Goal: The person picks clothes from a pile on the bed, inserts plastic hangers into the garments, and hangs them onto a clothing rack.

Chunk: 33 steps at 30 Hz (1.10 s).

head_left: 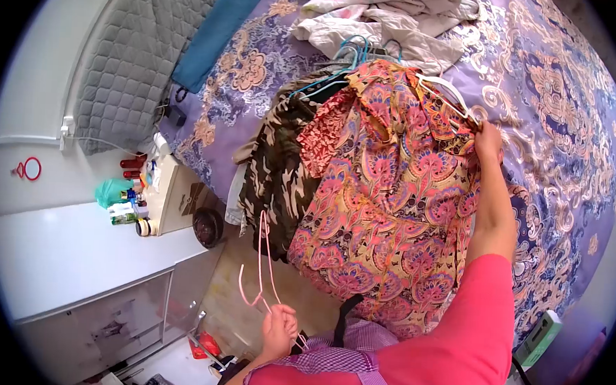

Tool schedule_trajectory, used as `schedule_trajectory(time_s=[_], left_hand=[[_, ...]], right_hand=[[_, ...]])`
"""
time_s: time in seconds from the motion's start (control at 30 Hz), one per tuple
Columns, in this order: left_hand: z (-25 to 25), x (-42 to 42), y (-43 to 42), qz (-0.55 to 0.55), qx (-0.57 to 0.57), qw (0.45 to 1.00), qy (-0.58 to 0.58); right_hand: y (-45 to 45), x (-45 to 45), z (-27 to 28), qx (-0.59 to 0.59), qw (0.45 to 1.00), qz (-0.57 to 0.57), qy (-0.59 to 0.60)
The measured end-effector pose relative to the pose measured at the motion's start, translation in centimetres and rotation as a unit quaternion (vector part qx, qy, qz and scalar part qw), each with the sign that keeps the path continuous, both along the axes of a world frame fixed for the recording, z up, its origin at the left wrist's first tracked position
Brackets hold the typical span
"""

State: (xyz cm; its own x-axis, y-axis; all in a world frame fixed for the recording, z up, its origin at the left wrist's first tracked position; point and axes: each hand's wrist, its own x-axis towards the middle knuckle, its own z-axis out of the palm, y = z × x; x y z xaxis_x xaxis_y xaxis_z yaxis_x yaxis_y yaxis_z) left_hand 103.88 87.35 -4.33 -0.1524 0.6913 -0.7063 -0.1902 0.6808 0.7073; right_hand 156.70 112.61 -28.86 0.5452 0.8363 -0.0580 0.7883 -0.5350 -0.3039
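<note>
My left hand (280, 328) is closed round a pink hanger (263, 260), held upright near my body with nothing hung on it. My right hand (489, 141) grips the shoulder end of an orange and pink patterned garment (391, 197), where a white hanger (447, 87) shows at its neck. That garment lies over the bed's edge. Beneath and left of it are a camouflage garment (281, 167) and a red floral one (323, 132). Blue hangers (354, 52) stick out above the pile.
A purple patterned bedspread (543, 100) covers the bed, with crumpled light cloth (393, 23) at its far side. A white cabinet (88, 265) with bottles and a green bag (113, 191) stands left. A green box (541, 337) is at lower right.
</note>
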Motion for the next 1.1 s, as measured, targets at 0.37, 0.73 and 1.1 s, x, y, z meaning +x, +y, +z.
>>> schedule_trajectory(time_s=[0.37, 0.73, 1.1], left_hand=[[5.0, -5.2, -6.1, 0.046, 0.119, 0.990, -0.059], [9.1, -18.6, -20.9, 0.182, 0.296, 0.930, -0.118], [12.1, -40.7, -48.7, 0.458, 0.421, 0.780, -0.073]], right_hand=[[-13.0, -7.7, 13.2, 0.237, 0.968, 0.058, 0.052], [-29.9, -38.7, 34.1, 0.074, 0.892, 0.398, 0.203], [-47.5, -71.2, 48.9, 0.072, 0.657, 0.541, 0.520]])
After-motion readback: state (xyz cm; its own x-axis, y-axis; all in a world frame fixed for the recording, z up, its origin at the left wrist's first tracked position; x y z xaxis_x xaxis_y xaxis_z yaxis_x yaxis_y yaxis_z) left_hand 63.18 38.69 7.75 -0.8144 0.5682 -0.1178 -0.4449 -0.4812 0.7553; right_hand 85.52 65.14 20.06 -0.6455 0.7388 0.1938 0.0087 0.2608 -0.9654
